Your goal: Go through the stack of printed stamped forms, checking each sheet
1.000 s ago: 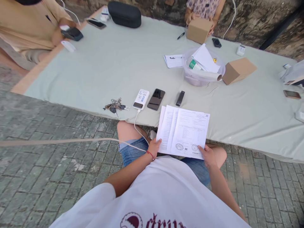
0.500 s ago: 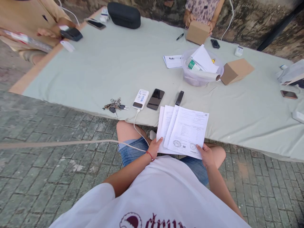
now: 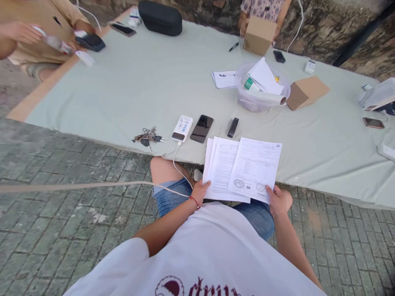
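My left hand (image 3: 200,192) pinches the lower left edge of several overlapping printed sheets (image 3: 222,168), fanned out at the table's near edge. A stamped printed sheet (image 3: 254,164) is gripped at its lower right corner by my right hand (image 3: 277,199); its left side overlaps the other sheets. Two round stamps show near its bottom. Just beyond the papers lies a black stapler (image 3: 233,127). To its left are a dark phone (image 3: 201,128), a white power bank (image 3: 182,128) with a cable plugged in, and a bunch of keys (image 3: 149,137).
A clear plastic bowl (image 3: 251,105) holds papers and a roll, with a cardboard box (image 3: 308,92) beside it. Across the table a person holds another cardboard box (image 3: 259,36). At the far left a person handles a bottle near a black device (image 3: 90,42). A black case (image 3: 160,17) lies at the back.
My right hand has moved right with the stamped sheet, uncovering more of the sheets in my left hand. The far person's box has tilted up, and the left person's hand and bottle have shifted.
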Available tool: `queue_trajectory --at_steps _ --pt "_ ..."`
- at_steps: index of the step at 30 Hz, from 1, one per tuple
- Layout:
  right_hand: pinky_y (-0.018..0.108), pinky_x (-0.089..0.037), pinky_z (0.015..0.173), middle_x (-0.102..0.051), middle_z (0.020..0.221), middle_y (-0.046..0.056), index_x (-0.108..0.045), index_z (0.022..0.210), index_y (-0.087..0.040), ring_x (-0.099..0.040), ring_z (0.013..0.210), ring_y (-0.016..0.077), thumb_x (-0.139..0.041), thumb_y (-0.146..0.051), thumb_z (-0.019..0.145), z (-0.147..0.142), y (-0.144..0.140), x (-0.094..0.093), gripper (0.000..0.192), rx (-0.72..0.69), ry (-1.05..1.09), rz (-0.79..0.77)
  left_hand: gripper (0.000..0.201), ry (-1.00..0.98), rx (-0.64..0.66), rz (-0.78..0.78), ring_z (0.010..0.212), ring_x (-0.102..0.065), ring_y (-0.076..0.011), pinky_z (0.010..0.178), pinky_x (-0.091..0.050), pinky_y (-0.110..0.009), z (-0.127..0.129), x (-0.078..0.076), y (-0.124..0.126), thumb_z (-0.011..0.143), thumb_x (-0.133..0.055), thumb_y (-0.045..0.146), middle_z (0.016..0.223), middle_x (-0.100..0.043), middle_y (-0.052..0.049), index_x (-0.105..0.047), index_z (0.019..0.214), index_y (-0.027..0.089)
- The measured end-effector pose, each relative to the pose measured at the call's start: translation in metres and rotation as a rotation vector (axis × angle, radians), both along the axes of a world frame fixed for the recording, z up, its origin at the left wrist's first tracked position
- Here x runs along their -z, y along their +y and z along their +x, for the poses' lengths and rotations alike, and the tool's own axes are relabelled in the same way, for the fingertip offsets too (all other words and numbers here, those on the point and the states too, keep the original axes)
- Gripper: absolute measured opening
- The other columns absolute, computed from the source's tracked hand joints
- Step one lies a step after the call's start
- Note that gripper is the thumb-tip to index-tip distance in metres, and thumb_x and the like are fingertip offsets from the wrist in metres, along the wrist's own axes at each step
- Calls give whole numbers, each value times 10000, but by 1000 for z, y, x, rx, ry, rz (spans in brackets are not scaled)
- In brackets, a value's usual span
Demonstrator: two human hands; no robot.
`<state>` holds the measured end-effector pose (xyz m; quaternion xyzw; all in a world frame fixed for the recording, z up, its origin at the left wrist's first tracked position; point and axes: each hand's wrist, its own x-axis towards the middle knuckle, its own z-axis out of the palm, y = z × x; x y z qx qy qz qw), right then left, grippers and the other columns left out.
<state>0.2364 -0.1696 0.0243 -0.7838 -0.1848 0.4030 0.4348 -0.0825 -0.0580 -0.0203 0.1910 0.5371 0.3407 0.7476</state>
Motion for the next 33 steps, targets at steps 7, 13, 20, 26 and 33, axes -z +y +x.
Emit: queue_trajectory --at_steps 7,13,20,26,33 --pt "428 -632 867 -800 1149 53 -743 1128 -259 -751 1043 326 -799 -571 740 -20 3 -1 501 -8 151 30 542 -47 -9 -39 1176 -714 -376 1129 -505 -555 2 0 0 647 -941 440 1084 -805 -154 -771 1053 124" --pt "435 -607 853 -802 1041 66 -743 1066 -229 -725 973 312 -771 -604 746 -46 21 -1 493 -103 80 21 568 -137 14 -73 1235 -688 -359 1131 -516 -514 3 -10 2 737 -885 508 1192 -779 -168 -756 1144 134" --pt "382 -560 753 -774 888 66 -741 969 -206 -681 867 283 -662 -666 800 -54 32 5 496 -262 -160 -69 725 -18 43 -16 1172 -707 -391 1115 -513 -574 3 -6 0 545 -973 551 1150 -791 -166 -763 1086 117" --pt "459 -559 838 -750 1008 113 -711 1085 -202 -684 892 297 -582 -635 866 -52 37 15 502 -274 -428 -161 730 39 52 21 1172 -707 -386 1134 -495 -572 0 -1 1 513 -975 559 1118 -802 -149 -772 1062 123" --pt "490 -627 908 -796 1121 136 -735 1130 -195 -769 991 329 -822 -569 782 -30 58 29 518 -288 558 -101 786 -51 272 -62 1186 -700 -414 1151 -471 -585 0 1 -2 416 -999 580 1134 -793 -182 -782 1022 128"
